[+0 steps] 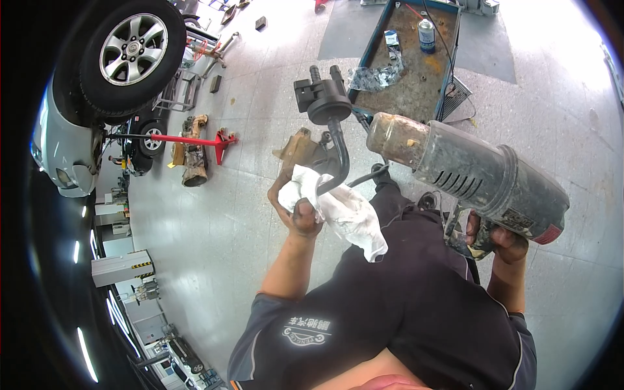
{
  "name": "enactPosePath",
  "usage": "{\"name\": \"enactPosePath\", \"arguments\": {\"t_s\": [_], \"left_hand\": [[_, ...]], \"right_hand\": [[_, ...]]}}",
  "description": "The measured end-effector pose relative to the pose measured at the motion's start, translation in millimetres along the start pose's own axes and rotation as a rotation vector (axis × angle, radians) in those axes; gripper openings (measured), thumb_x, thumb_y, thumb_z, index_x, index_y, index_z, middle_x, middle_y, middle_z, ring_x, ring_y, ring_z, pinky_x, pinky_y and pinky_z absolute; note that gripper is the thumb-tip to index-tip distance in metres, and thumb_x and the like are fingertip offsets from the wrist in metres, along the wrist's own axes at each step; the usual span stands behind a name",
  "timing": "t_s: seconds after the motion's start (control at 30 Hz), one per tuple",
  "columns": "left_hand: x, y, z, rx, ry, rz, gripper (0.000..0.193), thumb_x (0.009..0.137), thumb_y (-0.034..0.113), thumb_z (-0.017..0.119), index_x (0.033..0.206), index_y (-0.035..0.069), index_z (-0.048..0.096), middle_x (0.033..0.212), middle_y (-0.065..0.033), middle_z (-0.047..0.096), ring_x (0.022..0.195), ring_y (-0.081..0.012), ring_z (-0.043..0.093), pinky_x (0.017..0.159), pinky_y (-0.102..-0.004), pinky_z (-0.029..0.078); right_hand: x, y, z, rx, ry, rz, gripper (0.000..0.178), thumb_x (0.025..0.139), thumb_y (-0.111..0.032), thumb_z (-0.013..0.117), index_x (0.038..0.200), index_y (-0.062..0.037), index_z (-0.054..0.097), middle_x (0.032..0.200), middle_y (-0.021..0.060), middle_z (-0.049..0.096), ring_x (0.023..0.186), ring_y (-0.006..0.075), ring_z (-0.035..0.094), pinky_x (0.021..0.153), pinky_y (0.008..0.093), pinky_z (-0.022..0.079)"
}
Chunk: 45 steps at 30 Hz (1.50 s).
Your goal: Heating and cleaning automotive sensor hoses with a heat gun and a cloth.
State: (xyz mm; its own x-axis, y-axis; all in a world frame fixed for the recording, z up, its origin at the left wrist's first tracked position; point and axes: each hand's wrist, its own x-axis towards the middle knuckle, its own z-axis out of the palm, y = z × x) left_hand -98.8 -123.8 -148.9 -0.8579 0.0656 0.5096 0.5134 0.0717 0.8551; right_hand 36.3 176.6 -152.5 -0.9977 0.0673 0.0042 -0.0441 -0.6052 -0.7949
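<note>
My left hand (303, 220) is closed round a white cloth (348, 214), gripping a curved black hose (339, 153) through it. At the hose's upper end sits a black plastic valve (323, 103) with two ports and a connector socket. Behind the hose shows a brownish part (300, 148), partly hidden; I cannot tell what it is. My right hand (508, 244) is wrapped round the handle of a large, worn dark grey heat gun (478, 172). Its scorched metal nozzle (398, 140) points left toward the hose, a short gap away. Whether the trigger is pressed does not show.
Ahead, a blue-edged metal tray (416, 88) bears a spray can (426, 37) and crumpled plastic wrap (377, 77). A raised silver car with its wheel (133, 49) is at left. A red stand (221, 142) and a dirty metal housing (194, 153) stand on the floor.
</note>
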Motion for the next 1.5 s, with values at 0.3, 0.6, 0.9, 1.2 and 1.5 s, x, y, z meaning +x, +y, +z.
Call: {"name": "enactPosePath", "arguments": {"t_s": [0.3, 0.6, 0.9, 1.2, 1.5], "left_hand": [[-5, 5, 5, -0.638, -0.09, -0.487, 0.06, 0.076, 0.058, 0.054, 0.1, 0.003, 0.051, 0.071, -0.0076, 0.054, 0.057, -0.0185, 0.054, 0.056, -0.0305, 0.043], [-2, 0, 20, -1.119, -0.263, -0.508, 0.061, 0.079, 0.057, 0.051, 0.105, 0.002, 0.048, 0.067, -0.0087, 0.054, 0.053, -0.0152, 0.052, 0.043, -0.028, 0.039], [0, -8, 27, -1.247, -0.274, -0.527, 0.064, 0.076, 0.061, 0.058, 0.101, 0.003, 0.054, 0.056, -0.0011, 0.051, 0.035, -0.0088, 0.043, 0.031, -0.0233, 0.031], [3, -5, 28, -1.246, -0.302, -0.523, 0.063, 0.076, 0.063, 0.059, 0.098, 0.004, 0.055, 0.053, 0.0005, 0.048, 0.035, -0.0075, 0.042, 0.029, -0.0214, 0.029], [3, -4, 19, -1.237, -0.327, -0.444, 0.052, 0.076, 0.052, 0.05, 0.092, 0.002, 0.05, 0.052, -0.0021, 0.047, 0.034, -0.0119, 0.041, 0.034, -0.0261, 0.03]], "right_hand": [[1, 4, -3, 0.009, -0.092, -0.026, 0.058, 0.077, -0.027, 0.07, 0.119, 0.0062, 0.046, 0.081, 0.0197, 0.06, 0.065, 0.0239, 0.062, 0.058, 0.0324, 0.051], [2, 6, -2, 0.074, -0.141, -0.001, 0.034, 0.084, -0.021, 0.065, 0.108, 0.0023, 0.057, 0.09, 0.0168, 0.064, 0.074, 0.0213, 0.064, 0.061, 0.0298, 0.053], [-3, 10, -11, 0.07, -0.244, 0.035, 0.052, 0.088, -0.045, 0.056, 0.116, -0.0008, 0.055, 0.103, 0.0215, 0.06, 0.091, 0.0276, 0.061, 0.071, 0.0349, 0.052], [-4, 13, -5, 0.286, -0.219, 0.065, 0.051, 0.087, -0.043, 0.058, 0.118, -0.0025, 0.054, 0.106, 0.023, 0.058, 0.096, 0.031, 0.06, 0.074, 0.0365, 0.051], [-6, 11, 7, 0.083, -0.054, 0.083, 0.065, 0.077, -0.03, 0.071, 0.123, 0.0069, 0.042, 0.081, 0.0187, 0.06, 0.067, 0.0246, 0.062, 0.06, 0.0341, 0.05]]}}
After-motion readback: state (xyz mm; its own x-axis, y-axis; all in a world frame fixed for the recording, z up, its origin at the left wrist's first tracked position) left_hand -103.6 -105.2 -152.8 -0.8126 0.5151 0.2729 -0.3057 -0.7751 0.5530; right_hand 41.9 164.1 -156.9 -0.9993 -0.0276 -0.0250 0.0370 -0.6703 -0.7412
